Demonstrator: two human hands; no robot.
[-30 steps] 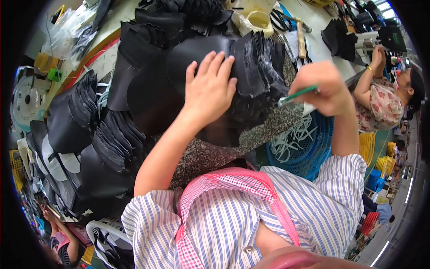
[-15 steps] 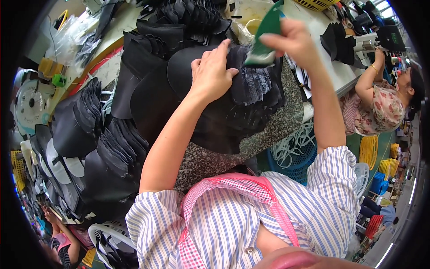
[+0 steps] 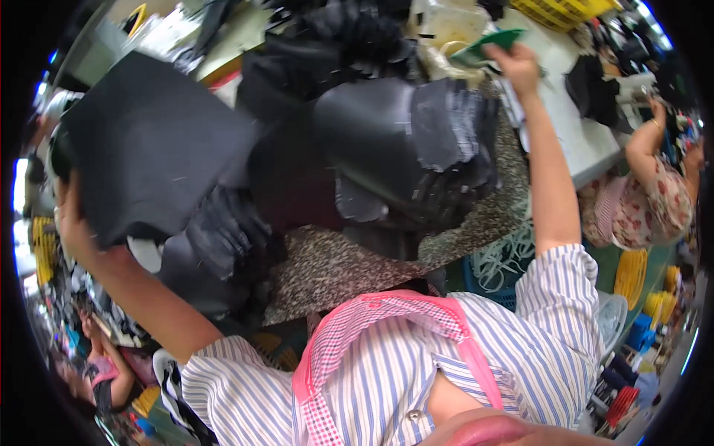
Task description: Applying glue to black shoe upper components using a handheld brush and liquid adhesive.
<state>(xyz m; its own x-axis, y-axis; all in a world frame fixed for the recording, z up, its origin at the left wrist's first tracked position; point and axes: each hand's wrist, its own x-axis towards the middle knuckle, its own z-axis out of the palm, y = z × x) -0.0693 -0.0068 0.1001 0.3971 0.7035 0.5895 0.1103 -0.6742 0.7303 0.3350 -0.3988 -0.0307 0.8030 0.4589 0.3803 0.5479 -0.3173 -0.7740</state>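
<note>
My right hand [image 3: 518, 68] grips a flat green spreader [image 3: 491, 46] over a whitish, stained glue tub [image 3: 457, 28] at the back. At the far left my left hand [image 3: 74, 219] is closed on the edge of a large black sheet piece [image 3: 160, 141], lifted and blurred by motion. The sheet hides part of the pieces beneath it. In the middle lies a fanned stack of black sheet pieces [image 3: 364, 141], its right edges streaked with whitish glue [image 3: 446, 126].
The stack lies on a speckled stone slab [image 3: 320, 267]. More black pieces [image 3: 216, 241] pile up at left. A blue basket with pale straps [image 3: 498, 256] stands below the slab's right. A yellow basket [image 3: 561, 11] is at the back; a co-worker in a flowered top [image 3: 639, 201] is at right.
My left hand has left the stack and swung far left, now with a black sheet. My right hand has moved the green spreader from the stack up and right to the tub.
</note>
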